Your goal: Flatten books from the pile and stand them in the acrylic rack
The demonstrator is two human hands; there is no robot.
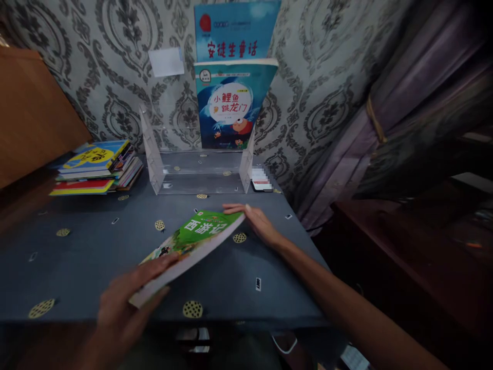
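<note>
A green-covered book [208, 228] is held tilted above the table, its white page edges facing me. My left hand [129, 290] grips its lower left corner, thumb on the cover and fingers beneath. At the upper right corner my right hand [259, 222] has its fingers closed over the book's edge. Beyond the book stands a clear acrylic book rack [154, 167]. Two books are upright in it at the right: a teal book with a fish picture [227, 115], and behind it a taller blue book [234, 31].
A stack of books [96, 169] lies at the table's left. Beside the rack's right end is a partly blurred white card or device [262, 179]. The table [92, 267] meets a patterned wall [108, 61]; a tied curtain [346, 144] hangs at the right. A wooden panel [38, 113] stands far left.
</note>
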